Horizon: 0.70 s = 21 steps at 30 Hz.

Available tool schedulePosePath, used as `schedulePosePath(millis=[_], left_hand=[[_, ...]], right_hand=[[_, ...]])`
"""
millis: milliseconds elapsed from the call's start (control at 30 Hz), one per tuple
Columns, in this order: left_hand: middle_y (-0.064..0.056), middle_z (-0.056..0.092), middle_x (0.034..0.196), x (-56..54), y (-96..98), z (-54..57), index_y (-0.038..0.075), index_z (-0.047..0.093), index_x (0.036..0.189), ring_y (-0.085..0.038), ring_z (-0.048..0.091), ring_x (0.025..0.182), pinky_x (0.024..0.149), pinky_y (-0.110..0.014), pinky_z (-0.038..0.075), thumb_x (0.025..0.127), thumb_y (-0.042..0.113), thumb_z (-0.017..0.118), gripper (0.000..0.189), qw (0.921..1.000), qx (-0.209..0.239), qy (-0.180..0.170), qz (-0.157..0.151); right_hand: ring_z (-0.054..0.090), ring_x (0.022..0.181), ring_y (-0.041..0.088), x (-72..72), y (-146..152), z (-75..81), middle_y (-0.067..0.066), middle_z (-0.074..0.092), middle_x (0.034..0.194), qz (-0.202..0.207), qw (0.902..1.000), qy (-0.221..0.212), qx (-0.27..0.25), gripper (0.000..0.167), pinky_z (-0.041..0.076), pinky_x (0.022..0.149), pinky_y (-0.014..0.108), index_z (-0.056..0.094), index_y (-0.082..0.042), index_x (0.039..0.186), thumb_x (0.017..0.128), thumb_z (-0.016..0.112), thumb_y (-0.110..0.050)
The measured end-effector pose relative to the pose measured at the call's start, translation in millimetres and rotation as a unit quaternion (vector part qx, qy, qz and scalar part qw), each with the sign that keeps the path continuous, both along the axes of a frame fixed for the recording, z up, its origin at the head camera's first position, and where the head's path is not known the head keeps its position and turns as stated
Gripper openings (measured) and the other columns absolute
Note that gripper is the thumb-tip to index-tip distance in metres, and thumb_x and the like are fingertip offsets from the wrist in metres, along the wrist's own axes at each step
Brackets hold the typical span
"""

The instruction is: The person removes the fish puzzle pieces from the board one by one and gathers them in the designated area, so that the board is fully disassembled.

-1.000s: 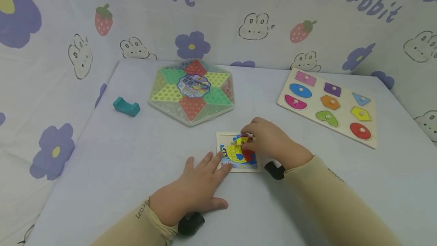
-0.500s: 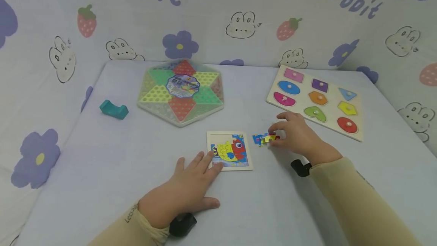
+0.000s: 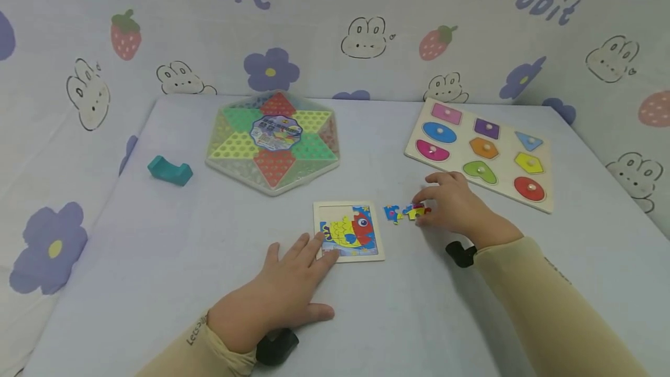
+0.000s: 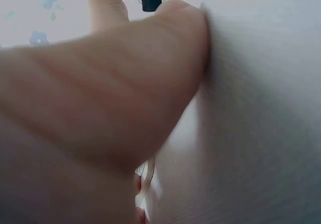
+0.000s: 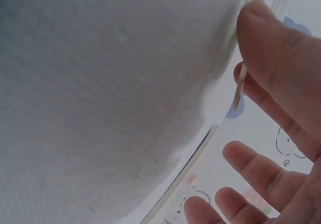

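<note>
A small wooden-framed jigsaw puzzle [image 3: 378, 233] with a yellow and red fish picture lies in the middle of the table in the head view. Its upper left part shows bare board. My left hand [image 3: 274, 292] lies flat with spread fingers, its fingertips on the frame's lower left side. To the right of the frame, my right hand [image 3: 460, 211] pinches a yellow and red puzzle piece [image 3: 415, 212] between thumb and index finger. A blue puzzle piece [image 3: 391, 213] lies just left of it. In the right wrist view, the thin edge of a puzzle piece [image 5: 240, 87] shows by the fingers.
Behind the frame lies a hexagonal Chinese checkers board [image 3: 274, 167]. A wooden shape-peg board [image 3: 502, 182] with coloured shapes sits at the back right. A teal arched block [image 3: 170, 171] is at the left. Patterned cloth [image 3: 309, 22] hangs behind the table.
My right hand has moved right, off the puzzle frame, taking yellow and blue pieces beside it. The blue piece now lies slightly apart. My left hand stays in place; the head view has shifted.
</note>
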<state>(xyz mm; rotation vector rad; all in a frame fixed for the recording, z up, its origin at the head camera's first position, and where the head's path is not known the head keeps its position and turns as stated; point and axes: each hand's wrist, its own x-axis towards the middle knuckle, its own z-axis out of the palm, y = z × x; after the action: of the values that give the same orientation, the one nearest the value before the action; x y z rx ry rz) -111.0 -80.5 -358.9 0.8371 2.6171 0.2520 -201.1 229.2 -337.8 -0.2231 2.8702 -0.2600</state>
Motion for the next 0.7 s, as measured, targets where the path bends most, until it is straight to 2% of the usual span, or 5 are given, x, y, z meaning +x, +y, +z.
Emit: schedulePosePath(millis=[300, 433, 600, 700], left_hand=[[-0.01, 0.018, 0.162, 0.0, 0.1, 1.0, 0.024, 0.03, 0.152, -0.033, 0.017, 0.148, 0.107, -0.069, 0.018, 0.081, 0.061, 0.066, 0.088, 1.0, -0.005, 0.001, -0.004], [-0.009, 0.018, 0.162, -0.6, 0.6, 0.6, 0.025, 0.03, 0.152, -0.033, 0.017, 0.149, 0.107, -0.07, 0.018, 0.081, 0.062, 0.066, 0.088, 1.0, -0.007, 0.0, -0.007], [-0.009, 0.017, 0.162, -1.7, 0.9, 0.0, 0.025, 0.03, 0.152, -0.033, 0.017, 0.149, 0.108, -0.07, 0.018, 0.081, 0.063, 0.065, 0.089, 0.9999, -0.011, 0.001, -0.006], [-0.009, 0.017, 0.162, -2.0, 0.9, -0.9, 0.025, 0.03, 0.152, -0.033, 0.016, 0.149, 0.107, -0.07, 0.018, 0.08, 0.063, 0.065, 0.089, 0.9999, -0.013, 0.002, -0.004]], right_hand=[[0.018, 0.137, 0.047, -3.3, 1, -4.0, 0.021, 0.04, 0.145, 0.01, 0.9998, 0.003, 0.015, 0.037, 0.037, 0.101, 0.064, 0.073, -0.02, 0.115, 0.079, 0.081, -0.024], [0.018, 0.138, 0.047, 1.2, -4, 2.0, 0.021, 0.04, 0.146, 0.025, 0.9994, 0.011, 0.021, 0.04, 0.036, 0.102, 0.063, 0.071, -0.019, 0.117, 0.079, 0.08, -0.026], [0.02, 0.139, 0.045, 6.0, -32, 11.7, 0.019, 0.041, 0.147, 0.054, 0.9983, 0.016, 0.011, 0.043, 0.042, 0.099, 0.06, 0.07, -0.019, 0.12, 0.079, 0.08, -0.027], [0.027, 0.137, 0.04, 5.3, -55, 11.0, 0.015, 0.046, 0.144, 0.072, 0.9974, 0.002, -0.001, 0.042, 0.046, 0.098, 0.054, 0.07, -0.021, 0.119, 0.079, 0.08, -0.029]])
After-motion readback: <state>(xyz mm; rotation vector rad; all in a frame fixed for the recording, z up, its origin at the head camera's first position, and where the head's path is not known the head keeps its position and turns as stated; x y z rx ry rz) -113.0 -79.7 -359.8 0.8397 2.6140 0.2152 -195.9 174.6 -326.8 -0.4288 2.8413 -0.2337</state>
